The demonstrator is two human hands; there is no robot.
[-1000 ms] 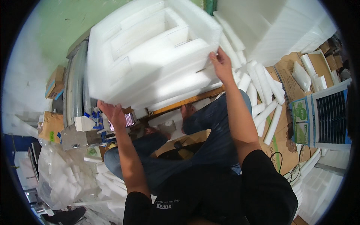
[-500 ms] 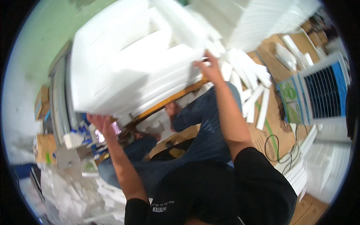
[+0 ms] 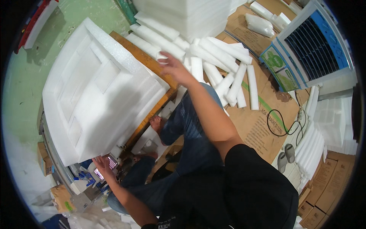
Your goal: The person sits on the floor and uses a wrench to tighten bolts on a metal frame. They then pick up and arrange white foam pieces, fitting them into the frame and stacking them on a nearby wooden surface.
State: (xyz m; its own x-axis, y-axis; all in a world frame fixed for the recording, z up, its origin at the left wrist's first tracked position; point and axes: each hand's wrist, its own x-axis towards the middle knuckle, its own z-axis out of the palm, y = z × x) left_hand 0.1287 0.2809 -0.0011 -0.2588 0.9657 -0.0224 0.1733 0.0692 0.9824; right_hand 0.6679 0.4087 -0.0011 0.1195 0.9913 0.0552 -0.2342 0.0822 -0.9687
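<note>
A thick stack of white foam sheets [image 3: 114, 110] with rectangular recesses in its top lies tilted on a wooden bench [image 3: 148, 70]. At its lower corner, my left hand [image 3: 102, 166] rests with fingers extended against the foam edge. My right hand [image 3: 174, 70] hovers past the right end of the stack, over the bench edge, fingers apart and nothing in them. Loose white foam strips [image 3: 240, 82] lie just beyond it.
Taller foam blocks [image 3: 183, 19] stand at the back. A blue-and-white air cooler [image 3: 316, 45] is at right, near a black cable [image 3: 274, 129] on flattened cardboard [image 3: 267, 137]. A lit phone [image 3: 111, 162], a slipper [image 3: 289, 152] and cartons [image 3: 328, 183] also show.
My right hand has come away from the foam stack, whose right end now shows bare bench. The view has swung to the right. My left hand remains at the stack's lower corner.
</note>
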